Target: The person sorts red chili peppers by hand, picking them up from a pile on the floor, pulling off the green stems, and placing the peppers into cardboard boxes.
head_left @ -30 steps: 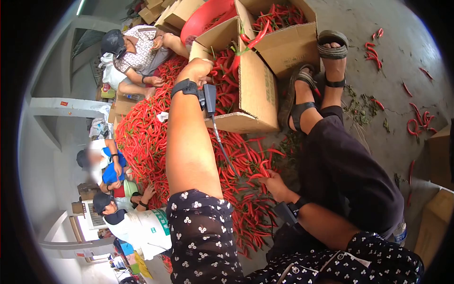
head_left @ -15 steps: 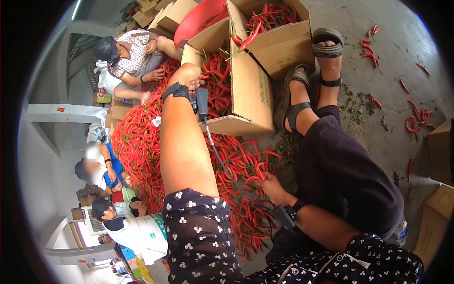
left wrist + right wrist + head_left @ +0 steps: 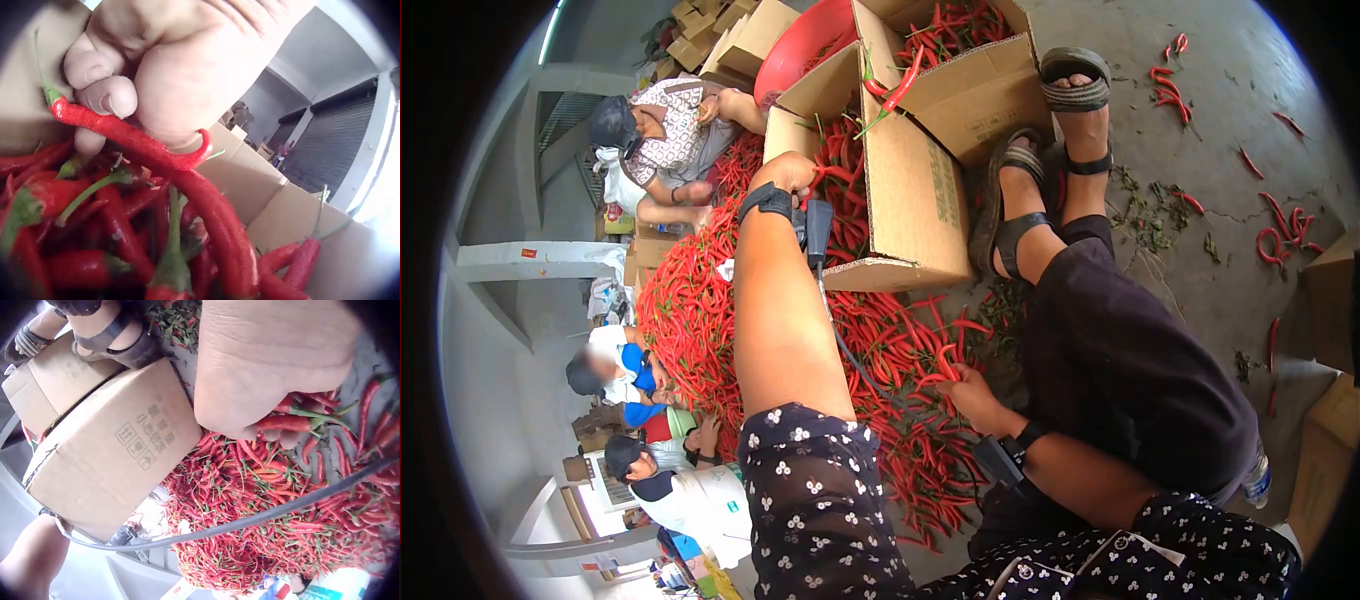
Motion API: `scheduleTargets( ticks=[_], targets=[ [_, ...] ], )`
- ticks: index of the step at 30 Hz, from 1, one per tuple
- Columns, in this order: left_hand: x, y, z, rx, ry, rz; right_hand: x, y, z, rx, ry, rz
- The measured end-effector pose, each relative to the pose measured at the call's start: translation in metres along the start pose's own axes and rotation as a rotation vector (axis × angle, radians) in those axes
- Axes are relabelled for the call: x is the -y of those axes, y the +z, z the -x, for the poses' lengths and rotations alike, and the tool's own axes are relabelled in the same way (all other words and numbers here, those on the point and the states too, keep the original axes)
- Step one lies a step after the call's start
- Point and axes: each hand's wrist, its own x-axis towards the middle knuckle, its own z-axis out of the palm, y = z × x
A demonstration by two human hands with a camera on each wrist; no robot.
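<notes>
My left hand [image 3: 785, 176] is at the near side of an open cardboard box [image 3: 918, 205] of red chillies. Its fingers curl against a long red chilli [image 3: 119, 129] lying above the others in the left wrist view; the chilli partly hides them. My right hand [image 3: 975, 398] is low beside the chilli heap [image 3: 690, 320], near my leg. Several red chillies with green stems [image 3: 284, 423] stick out from its curled fingers in the right wrist view, where the back of the hand hides most of the grip.
A second box [image 3: 975, 95] of chillies adjoins the first, with a red basin [image 3: 805, 45] behind. My sandalled feet [image 3: 1080, 95] are beside the boxes. Several people sit across the heap. Stray chillies and leaves [image 3: 1145, 215] lie on the floor. A cable hangs from my left wrist.
My left hand has drawn down slightly along the box and its fingers have curled in. The right hand stays almost still with its chillies. The head view has shifted a little.
</notes>
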Motion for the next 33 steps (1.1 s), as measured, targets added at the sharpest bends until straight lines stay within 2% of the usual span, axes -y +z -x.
scheduleTargets(
  ticks=[1, 3, 5, 6, 7, 9, 10, 11, 15, 17, 19, 22, 23, 24, 25, 26, 27, 28, 29, 30, 32, 33],
  targets=[
    [0.001, -0.001, 0.001, 0.035, 0.013, -0.109, -0.001, 0.0, 0.001, 0.001, 0.001, -0.003],
    [0.005, -0.004, 0.004, 0.037, 0.02, -0.093, 0.0, 0.002, 0.002, -0.031, -0.022, 0.033],
    [0.009, -0.008, 0.018, -0.089, 0.069, 0.071, 0.001, -0.001, 0.002, 0.01, -0.029, 0.013],
    [0.019, -0.011, 0.01, -0.116, 0.159, 0.151, 0.002, -0.003, 0.002, 0.05, -0.038, -0.006],
    [0.023, -0.015, 0.018, -0.121, 0.157, 0.155, 0.003, -0.003, 0.004, 0.055, -0.04, 0.0],
    [0.034, -0.025, 0.037, -0.057, 0.324, 0.53, 0.006, -0.001, 0.01, -0.015, -0.035, -0.004],
    [0.038, -0.025, 0.057, -0.126, 0.37, 0.644, 0.005, -0.003, 0.01, -0.009, -0.039, 0.005],
    [0.045, -0.025, 0.061, -0.107, 0.509, 0.845, 0.004, -0.006, 0.008, 0.019, -0.049, 0.019],
    [0.065, -0.01, 0.117, -0.375, 0.687, 1.193, -0.003, -0.012, 0.004, 0.046, -0.134, 0.04],
    [0.091, 0.014, 0.141, -0.472, 0.84, 1.353, 0.005, -0.007, 0.019, 0.044, -0.197, 0.056],
    [0.118, 0.053, 0.169, -0.503, 0.789, 1.614, 0.018, 0.001, 0.035, 0.042, -0.263, 0.076],
    [0.163, 0.136, 0.209, -0.333, 0.594, 1.756, 0.046, 0.02, 0.065, 0.103, -0.404, 0.176],
    [0.177, 0.17, 0.216, -0.334, 0.54, 1.753, 0.059, 0.036, 0.08, 0.17, -0.492, 0.172],
    [0.189, 0.199, 0.23, -0.326, 0.531, 1.528, 0.074, 0.054, 0.091, 0.238, -0.583, 0.169],
    [0.186, 0.224, 0.247, -0.289, 0.293, 1.696, 0.088, 0.07, 0.097, 0.297, -0.656, 0.184],
    [0.199, 0.263, 0.251, -0.257, 0.336, 1.52, 0.106, 0.088, 0.103, 0.358, -0.729, 0.199],
    [0.213, 0.302, 0.251, -0.228, 0.377, 1.342, 0.13, 0.11, 0.119, 0.312, -0.778, 0.322],
    [0.214, 0.324, 0.259, -0.048, 0.253, 1.596, 0.148, 0.133, 0.113, 0.338, -0.948, 0.359],
    [0.212, 0.342, 0.266, 0.147, 0.112, 1.835, 0.167, 0.153, 0.1, 0.249, -1.122, 0.476],
    [0.213, 0.363, 0.267, 0.16, 0.115, 1.842, 0.189, 0.169, 0.09, 0.211, -1.096, 0.589],
    [0.214, 0.394, 0.263, 0.185, 0.092, 1.59, 0.228, 0.186, 0.067, -0.003, -1.143, 1.097],
    [0.212, 0.397, 0.264, 0.19, 0.099, 1.594, 0.243, 0.188, 0.082, -0.188, -1.235, 1.381]
  ],
)
